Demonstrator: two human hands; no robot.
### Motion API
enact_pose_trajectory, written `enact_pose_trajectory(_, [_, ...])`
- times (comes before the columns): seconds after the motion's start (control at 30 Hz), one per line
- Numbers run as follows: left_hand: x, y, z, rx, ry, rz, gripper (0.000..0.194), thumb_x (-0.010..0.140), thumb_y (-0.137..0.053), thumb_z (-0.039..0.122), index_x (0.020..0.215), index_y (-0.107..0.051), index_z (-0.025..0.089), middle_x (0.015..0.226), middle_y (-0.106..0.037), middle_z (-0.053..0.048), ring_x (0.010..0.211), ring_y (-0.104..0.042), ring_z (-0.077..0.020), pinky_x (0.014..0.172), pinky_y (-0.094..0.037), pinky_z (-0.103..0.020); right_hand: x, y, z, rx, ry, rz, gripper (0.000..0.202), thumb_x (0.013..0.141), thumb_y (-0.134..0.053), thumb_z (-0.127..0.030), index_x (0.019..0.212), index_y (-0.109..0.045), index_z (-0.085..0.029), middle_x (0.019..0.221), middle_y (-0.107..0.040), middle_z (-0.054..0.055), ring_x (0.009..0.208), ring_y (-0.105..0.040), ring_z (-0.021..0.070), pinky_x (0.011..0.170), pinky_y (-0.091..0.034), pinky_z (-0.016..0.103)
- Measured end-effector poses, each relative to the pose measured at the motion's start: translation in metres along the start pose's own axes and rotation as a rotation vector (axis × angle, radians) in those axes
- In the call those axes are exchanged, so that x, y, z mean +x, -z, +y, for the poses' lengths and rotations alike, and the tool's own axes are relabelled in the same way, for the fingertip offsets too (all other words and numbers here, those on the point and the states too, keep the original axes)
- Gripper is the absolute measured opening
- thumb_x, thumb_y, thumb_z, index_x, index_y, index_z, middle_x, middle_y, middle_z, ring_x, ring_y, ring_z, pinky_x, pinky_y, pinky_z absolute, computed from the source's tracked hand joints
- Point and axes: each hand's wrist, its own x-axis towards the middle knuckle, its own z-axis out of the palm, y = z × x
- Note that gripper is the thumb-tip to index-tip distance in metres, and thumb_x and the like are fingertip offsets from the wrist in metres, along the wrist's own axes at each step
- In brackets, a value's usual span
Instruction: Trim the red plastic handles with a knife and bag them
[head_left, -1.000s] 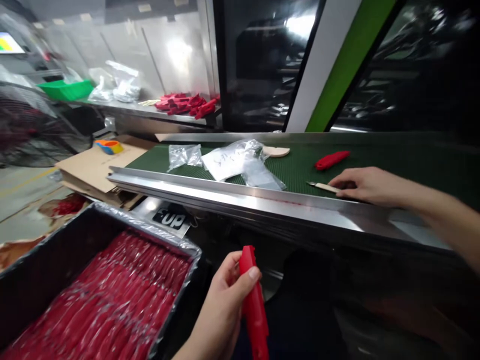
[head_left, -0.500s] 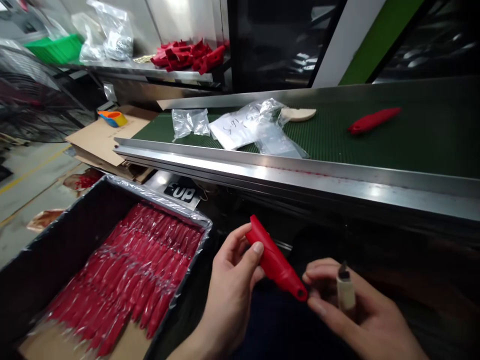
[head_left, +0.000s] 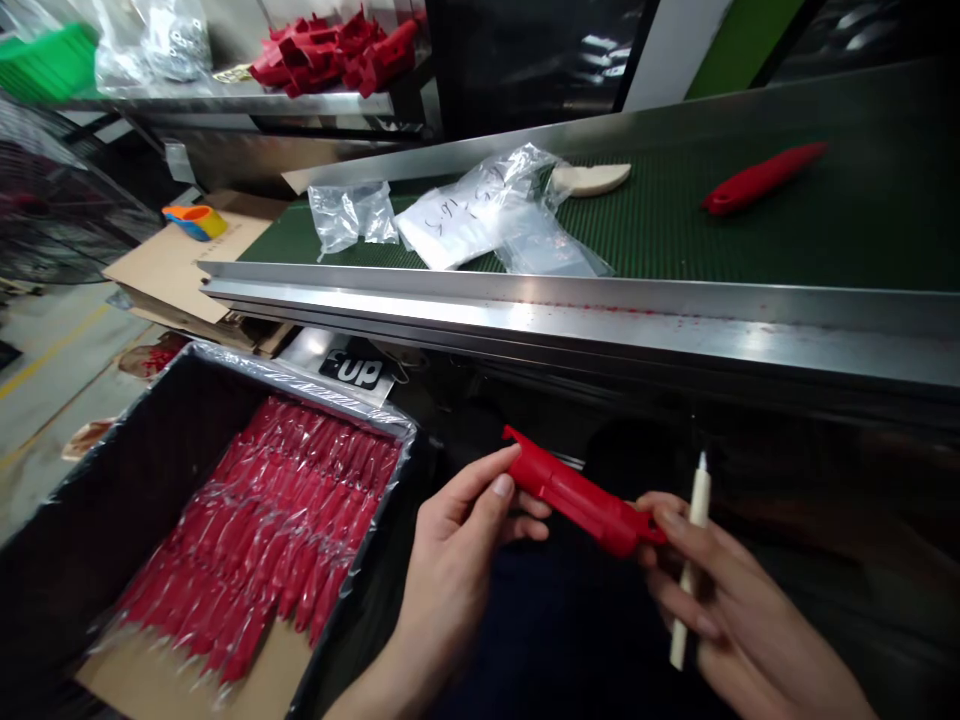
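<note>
One red part point(head_left: 574, 495), held at both ends

On my screen, I see the left hand point(head_left: 457, 545) half closed, its thumb and first finger on the upper end of the red part. I have the right hand point(head_left: 731, 590) mostly closed: its fingertips pinch the lower end, and a thin pale tool point(head_left: 699, 505) sits in its fingers, shiny tip up. The red part slants between the two hands, in front of the green belt point(head_left: 652, 235). A second one point(head_left: 765, 180) lies on the belt. To the left, I see a dark box point(head_left: 165, 460) with rows of wrapped red pieces point(head_left: 255, 520).
</note>
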Motion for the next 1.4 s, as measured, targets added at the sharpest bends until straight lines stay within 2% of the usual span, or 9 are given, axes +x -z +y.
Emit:
enact_pose_trajectory(0.07, [0.001,0.000,0.000,-0.011,0.010,-0.010,0.023,0.087,-0.064,0.023,0.107,-0.068,0.011,0.081,-0.069,-0.008,0.076,-0.066,-0.0150,0.067,-0.056,-0.022,0.003,0.000,-0.003,0.050,-0.057,0.007,0.036,0.063,-0.085,-0.045,0.086,-0.073,-0.019,0.071,-0.059,0.003,0.047,-0.029,0.0013,0.034,-0.027,0.010])
enact_pose_trajectory(0.27, [0.004,0.002,-0.001,-0.041,0.078,-0.012,0.016,0.087,-0.065,0.022,0.098,-0.065,0.011,0.085,-0.069,-0.007,0.075,-0.067,-0.0138,0.066,-0.056,-0.020,0.008,0.002,0.001,0.136,-0.094,-0.024,0.032,0.069,-0.082,-0.042,0.087,-0.073,-0.018,0.074,-0.060,0.004,0.055,-0.041,0.0067,0.034,-0.029,0.010])
enact_pose_trajectory(0.5, [0.012,0.007,-0.007,-0.001,0.076,0.037,0.019,0.086,-0.066,0.023,0.100,-0.064,0.011,0.082,-0.069,-0.006,0.076,-0.067,-0.0131,0.067,-0.056,-0.020,0.008,-0.008,-0.004,0.117,-0.054,-0.098,0.031,0.075,-0.078,-0.043,0.090,-0.072,-0.017,0.071,-0.061,0.003,0.051,-0.037,0.0035,0.036,-0.028,0.009])
enact_pose_trajectory(0.63, [0.017,0.011,-0.011,0.001,0.081,0.062,0.023,0.084,-0.068,0.024,0.102,-0.063,0.010,0.082,-0.068,-0.006,0.075,-0.066,-0.0129,0.067,-0.055,-0.020,0.003,-0.014,-0.009,0.078,0.001,-0.136,0.032,0.073,-0.080,-0.044,0.089,-0.070,-0.017,0.070,-0.062,0.003,0.049,-0.035,0.0022,0.036,-0.026,0.009])
enact_pose_trajectory(0.8, [0.020,0.013,-0.013,-0.028,0.073,0.037,0.024,0.087,-0.063,0.024,0.107,-0.058,0.012,0.087,-0.066,-0.006,0.076,-0.064,-0.0134,0.070,-0.056,-0.025,-0.004,-0.013,-0.002,-0.091,0.097,-0.154,0.034,0.080,-0.073,-0.047,0.098,-0.067,-0.019,0.073,-0.064,0.003,0.045,-0.035,0.0006,0.039,-0.025,0.012])
enact_pose_trajectory(0.97, [0.021,0.007,-0.012,-0.019,0.056,0.016,0.021,0.089,-0.062,0.028,0.105,-0.058,0.016,0.091,-0.061,-0.003,0.080,-0.061,-0.0137,0.069,-0.056,-0.026,-0.006,-0.011,0.008,-0.247,0.247,-0.171,0.025,0.084,-0.070,-0.043,0.095,-0.067,-0.021,0.101,-0.061,0.004,0.049,-0.041,-0.0003,0.042,-0.031,0.016])
enact_pose_trajectory(1.07, [0.022,0.002,-0.011,-0.134,0.142,0.031,0.018,0.086,-0.067,0.025,0.100,-0.058,0.018,0.083,-0.059,-0.001,0.073,-0.059,-0.0110,0.064,-0.054,-0.021,-0.009,-0.013,0.009,-0.287,0.261,-0.212,0.024,0.087,-0.065,-0.044,0.096,-0.068,-0.021,0.107,-0.060,0.005,0.047,-0.042,-0.0008,0.042,-0.031,0.017])
enact_pose_trajectory(1.23, [0.028,-0.001,-0.013,-0.335,0.374,0.027,0.008,0.090,-0.060,0.019,0.095,-0.057,0.014,0.087,-0.063,-0.004,0.066,-0.060,-0.0084,0.063,-0.053,-0.021,-0.017,-0.015,0.004,-0.301,0.248,-0.290,0.030,0.092,-0.057,-0.046,0.109,-0.067,-0.023,0.083,-0.066,0.005,0.044,-0.041,0.0019,0.042,-0.032,0.017])
enact_pose_trajectory(1.4, [0.031,-0.002,-0.015,-0.486,0.493,0.090,0.010,0.094,-0.050,0.013,0.093,-0.058,0.008,0.083,-0.065,-0.005,0.067,-0.064,-0.0070,0.068,-0.054,-0.017,-0.018,-0.018,0.000,-0.226,0.260,-0.268,0.032,0.092,-0.055,-0.045,0.119,-0.061,-0.029,0.101,-0.067,0.009,0.061,-0.057,0.0116,0.042,-0.038,0.018])
